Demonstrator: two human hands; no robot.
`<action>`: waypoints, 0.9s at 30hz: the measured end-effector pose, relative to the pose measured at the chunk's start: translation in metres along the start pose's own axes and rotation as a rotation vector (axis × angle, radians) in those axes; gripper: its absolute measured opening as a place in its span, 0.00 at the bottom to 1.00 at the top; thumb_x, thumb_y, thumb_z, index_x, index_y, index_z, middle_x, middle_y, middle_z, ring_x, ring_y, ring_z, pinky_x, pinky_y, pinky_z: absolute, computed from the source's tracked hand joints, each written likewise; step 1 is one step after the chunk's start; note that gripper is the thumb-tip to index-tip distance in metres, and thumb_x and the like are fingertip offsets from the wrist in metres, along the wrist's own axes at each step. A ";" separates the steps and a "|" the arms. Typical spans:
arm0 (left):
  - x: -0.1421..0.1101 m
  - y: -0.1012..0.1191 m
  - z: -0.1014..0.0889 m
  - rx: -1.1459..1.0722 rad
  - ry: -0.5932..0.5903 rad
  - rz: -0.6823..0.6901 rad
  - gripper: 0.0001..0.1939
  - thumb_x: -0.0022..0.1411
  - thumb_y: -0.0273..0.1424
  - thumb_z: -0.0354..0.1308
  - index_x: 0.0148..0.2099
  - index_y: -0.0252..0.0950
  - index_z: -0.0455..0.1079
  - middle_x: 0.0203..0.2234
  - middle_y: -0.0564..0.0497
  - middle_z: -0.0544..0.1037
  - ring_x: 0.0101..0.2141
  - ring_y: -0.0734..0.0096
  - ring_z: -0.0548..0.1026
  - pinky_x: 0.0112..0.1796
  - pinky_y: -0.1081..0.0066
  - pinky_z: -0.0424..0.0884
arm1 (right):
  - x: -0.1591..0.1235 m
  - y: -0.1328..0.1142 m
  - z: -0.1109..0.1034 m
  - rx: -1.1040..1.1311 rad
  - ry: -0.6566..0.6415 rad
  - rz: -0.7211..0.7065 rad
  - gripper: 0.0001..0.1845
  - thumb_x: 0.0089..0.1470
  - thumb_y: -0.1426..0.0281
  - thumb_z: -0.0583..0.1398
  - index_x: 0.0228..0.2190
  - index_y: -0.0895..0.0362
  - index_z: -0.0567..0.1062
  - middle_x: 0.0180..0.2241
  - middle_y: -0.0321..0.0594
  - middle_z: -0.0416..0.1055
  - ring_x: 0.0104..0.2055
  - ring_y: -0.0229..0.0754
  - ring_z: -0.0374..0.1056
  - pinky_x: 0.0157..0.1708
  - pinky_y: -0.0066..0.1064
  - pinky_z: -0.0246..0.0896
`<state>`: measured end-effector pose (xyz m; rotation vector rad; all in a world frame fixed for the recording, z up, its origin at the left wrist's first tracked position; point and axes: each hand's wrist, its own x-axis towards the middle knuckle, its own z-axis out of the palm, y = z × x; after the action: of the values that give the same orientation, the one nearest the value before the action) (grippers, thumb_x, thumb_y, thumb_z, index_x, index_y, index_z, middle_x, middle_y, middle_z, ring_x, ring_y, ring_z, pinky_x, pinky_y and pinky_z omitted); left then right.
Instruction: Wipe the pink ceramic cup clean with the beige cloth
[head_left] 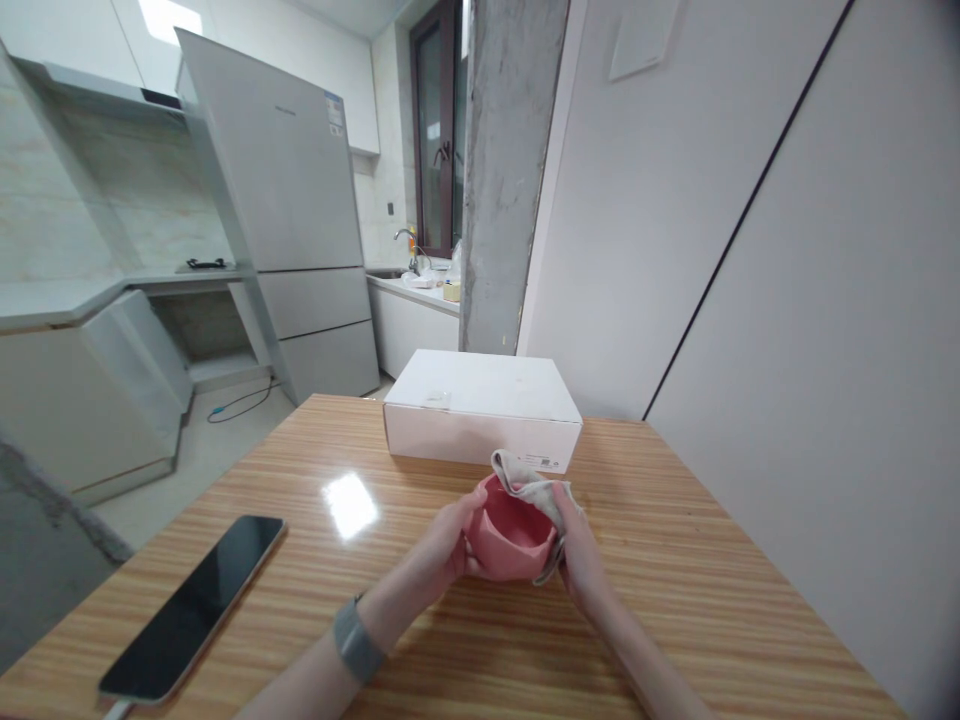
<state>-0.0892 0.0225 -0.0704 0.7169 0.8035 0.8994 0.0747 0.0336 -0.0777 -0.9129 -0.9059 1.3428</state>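
A pink faceted cup (508,535) is held just above the wooden table (675,600), its mouth tilted towards me. My left hand (448,545) grips its left side with fingers wrapped round the wall. My right hand (579,558) presses a beige cloth (534,487) against the cup's right rim, and the cloth drapes over the rim and down the outside. A grey band sits on my left wrist.
A white cardboard box (484,407) lies just behind the cup. A black phone (196,603) with a cable rests at the table's near left. A grey fridge (289,215), a kitchen counter with a sink (409,280) and a concrete pillar (504,170) stand beyond. A white wall runs along the right.
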 end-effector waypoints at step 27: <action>-0.004 0.005 -0.002 -0.009 -0.040 -0.052 0.23 0.58 0.44 0.55 0.48 0.32 0.69 0.33 0.44 0.79 0.27 0.66 0.77 0.29 0.64 0.77 | -0.001 -0.005 0.005 -0.042 0.031 -0.016 0.26 0.47 0.47 0.61 0.35 0.55 0.81 0.36 0.41 0.80 0.44 0.52 0.73 0.52 0.41 0.60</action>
<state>-0.0947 0.0215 -0.0663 0.7012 0.7790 0.8387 0.0721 0.0328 -0.0715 -0.9545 -0.9194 1.2965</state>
